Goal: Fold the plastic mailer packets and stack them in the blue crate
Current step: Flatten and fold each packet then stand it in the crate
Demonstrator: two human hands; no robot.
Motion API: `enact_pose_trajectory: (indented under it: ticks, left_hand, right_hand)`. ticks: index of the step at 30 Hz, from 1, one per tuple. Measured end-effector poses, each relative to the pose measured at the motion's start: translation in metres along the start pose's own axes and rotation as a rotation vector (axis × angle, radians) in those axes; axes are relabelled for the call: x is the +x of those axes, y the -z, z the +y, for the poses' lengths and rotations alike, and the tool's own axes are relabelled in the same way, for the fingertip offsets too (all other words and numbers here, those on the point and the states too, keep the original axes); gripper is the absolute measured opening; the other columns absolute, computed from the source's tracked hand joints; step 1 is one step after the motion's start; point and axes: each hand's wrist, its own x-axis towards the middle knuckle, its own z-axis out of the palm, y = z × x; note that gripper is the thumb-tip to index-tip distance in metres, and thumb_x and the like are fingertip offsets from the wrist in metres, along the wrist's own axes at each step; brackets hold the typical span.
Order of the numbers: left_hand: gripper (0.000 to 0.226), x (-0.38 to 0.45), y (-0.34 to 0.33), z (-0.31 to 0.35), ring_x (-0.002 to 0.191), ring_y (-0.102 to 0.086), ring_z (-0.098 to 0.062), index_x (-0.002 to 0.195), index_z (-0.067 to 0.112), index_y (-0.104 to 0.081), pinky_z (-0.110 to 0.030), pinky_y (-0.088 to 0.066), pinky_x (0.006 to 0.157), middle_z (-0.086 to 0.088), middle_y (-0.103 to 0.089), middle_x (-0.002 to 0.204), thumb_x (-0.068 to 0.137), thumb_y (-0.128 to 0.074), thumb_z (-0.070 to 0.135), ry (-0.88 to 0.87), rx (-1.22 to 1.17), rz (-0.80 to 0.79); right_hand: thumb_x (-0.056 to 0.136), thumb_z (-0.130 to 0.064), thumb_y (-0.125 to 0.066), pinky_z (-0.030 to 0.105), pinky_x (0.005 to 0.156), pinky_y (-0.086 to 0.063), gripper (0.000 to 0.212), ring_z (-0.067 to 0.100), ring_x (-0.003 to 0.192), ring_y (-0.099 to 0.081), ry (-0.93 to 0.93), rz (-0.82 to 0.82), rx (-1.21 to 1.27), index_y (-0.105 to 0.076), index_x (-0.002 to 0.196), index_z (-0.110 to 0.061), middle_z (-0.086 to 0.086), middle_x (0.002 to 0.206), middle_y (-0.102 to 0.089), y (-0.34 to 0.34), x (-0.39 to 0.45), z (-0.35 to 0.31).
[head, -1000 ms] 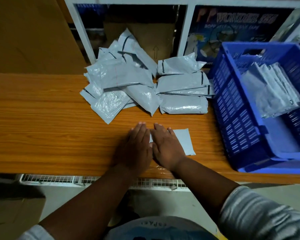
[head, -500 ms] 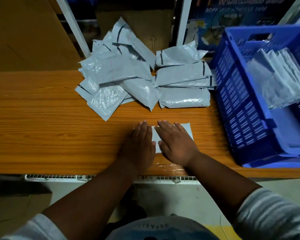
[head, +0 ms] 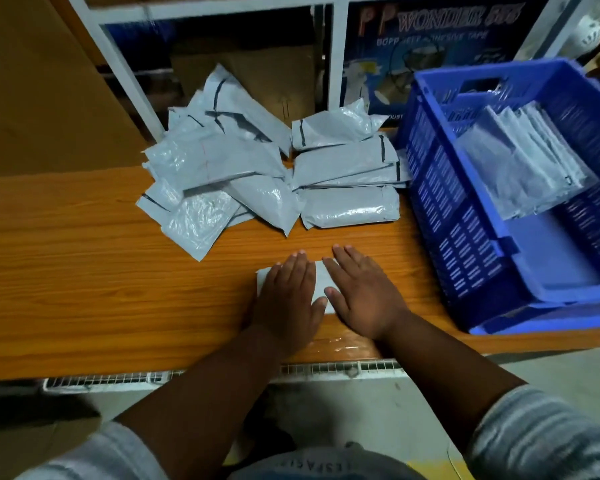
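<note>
left hand (head: 286, 299): lay flat, palm down, on the left part of the mailer; fingers straight and pressed together, thumb out to the right.
right hand (head: 362, 294): lay flat, palm down, on the right part of the mailer; fingers straight, slightly spread, thumb pointing toward the left hand.
mailer (head: 321, 284): a pale grey packet flat on the table, near its front edge, mostly hidden under both hands; only its left corner and a middle strip showed.
pile (head: 222, 174): loose grey packets with black strips heaped at the back of the table, well apart from the hands.
stack (head: 347, 188): four folded packets lying one behind another, just right of the pile and beside the crate.
crate (head: 444, 209): blue, slotted walls, at the table's right end; folded packets (head: 520, 161) leaned in a row inside it.
table (head: 84, 271): orange wood grain.
box (head: 440, 39): dark blue, behind the crate on the shelf; print read "pp wonder" and, blurred, "bopp self adhesive tape".
carton (head: 274, 74): brown, behind the pile, with an up-arrow mark.
shirt (head: 312, 467): grey, with writing too small to read.
</note>
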Motion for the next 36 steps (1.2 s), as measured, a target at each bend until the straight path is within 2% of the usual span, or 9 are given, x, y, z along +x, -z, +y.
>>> enact_pose_trajectory:
  ticks: [7,10,15,21,23,25,27,31,36]
  left_hand:
    - [0.076,-0.002,-0.001,-0.002,0.161,-0.023,-0.034,0.167,0.007,-0.029,-0.056,-0.021,0.128,-0.018,-0.026,0.174,0.107,-0.032,0.055,-0.007,0.002,-0.024]
    - [0.075,-0.004,0.004,-0.003,0.163,-0.02,-0.034,0.167,0.01,-0.028,-0.061,-0.019,0.127,-0.016,-0.024,0.175,0.108,-0.029,0.056,0.012,0.027,-0.016]
    - [0.073,-0.029,0.007,0.012,0.166,-0.005,-0.031,0.169,0.017,-0.025,-0.062,-0.012,0.13,-0.01,-0.01,0.179,0.107,-0.037,0.053,-0.101,0.021,0.027]
    - [0.074,-0.04,-0.007,0.018,0.166,-0.009,-0.03,0.169,0.02,-0.025,-0.063,-0.015,0.128,-0.007,-0.014,0.179,0.105,-0.037,0.055,-0.062,0.023,-0.001]
    - [0.076,-0.041,-0.007,0.015,0.166,-0.01,-0.03,0.168,0.017,-0.027,-0.063,-0.017,0.127,-0.008,-0.016,0.179,0.102,-0.039,0.053,-0.082,-0.007,-0.019]
    - [0.078,-0.041,-0.01,0.008,0.165,-0.014,-0.031,0.167,0.009,-0.031,-0.063,-0.023,0.126,-0.012,-0.021,0.177,0.099,-0.046,0.046,-0.111,-0.102,0.004]
    - [0.076,-0.042,-0.01,-0.001,0.164,-0.018,-0.033,0.164,0.002,-0.034,-0.063,-0.029,0.125,-0.017,-0.025,0.175,0.099,-0.05,0.039,-0.091,-0.211,0.06]
    - [0.082,-0.049,-0.004,-0.015,0.165,-0.006,-0.035,0.171,0.018,-0.018,-0.067,-0.015,0.127,-0.011,-0.009,0.179,0.101,-0.036,0.058,0.141,-0.052,-0.026]
    - [0.083,-0.057,-0.012,-0.027,0.165,0.01,-0.036,0.171,0.027,0.0,-0.067,-0.011,0.128,-0.009,0.01,0.179,0.1,-0.015,0.068,0.11,0.02,-0.134]
  right_hand:
    - [0.113,-0.059,-0.023,0.05,0.133,-0.012,0.068,0.021,0.166,0.005,-0.066,-0.014,0.074,-0.013,0.172,-0.025,0.002,0.18,0.001,0.009,-0.004,-0.004]
    - [0.113,-0.058,-0.027,0.052,0.133,-0.007,0.072,0.028,0.165,0.01,-0.092,0.043,-0.037,-0.008,0.172,-0.021,0.008,0.18,0.007,0.011,-0.025,-0.015]
    - [0.108,-0.071,-0.015,0.058,0.132,-0.006,0.081,0.033,0.164,0.013,-0.066,-0.108,-0.091,-0.002,0.172,-0.025,0.009,0.179,0.011,-0.003,-0.047,-0.02]
    - [0.104,-0.071,-0.018,0.057,0.132,0.003,0.085,0.033,0.161,0.027,-0.087,-0.297,-0.121,0.016,0.169,-0.028,0.007,0.174,0.03,0.014,-0.034,-0.022]
    - [0.107,-0.067,-0.023,0.057,0.132,-0.001,0.084,0.036,0.162,0.02,-0.088,-0.341,-0.174,0.014,0.169,-0.024,0.011,0.176,0.023,0.029,-0.025,-0.03]
    - [0.109,-0.06,-0.024,0.057,0.132,-0.008,0.08,0.038,0.164,0.005,-0.031,-0.248,-0.181,0.004,0.171,-0.017,0.017,0.178,0.004,0.035,-0.016,-0.04]
    - [0.107,-0.058,-0.017,0.059,0.131,-0.009,0.08,0.036,0.165,0.008,0.062,-0.195,-0.187,0.002,0.171,-0.014,0.017,0.178,0.003,0.025,-0.015,-0.047]
    - [0.105,-0.069,-0.005,0.06,0.131,-0.001,0.083,0.031,0.163,0.019,0.057,-0.186,-0.162,0.002,0.171,-0.019,0.01,0.178,0.014,-0.002,-0.017,-0.048]
    - [0.102,-0.075,-0.012,0.058,0.131,0.007,0.089,0.03,0.163,0.022,0.06,-0.279,-0.18,0.011,0.17,-0.022,0.009,0.177,0.02,0.005,-0.007,-0.048]
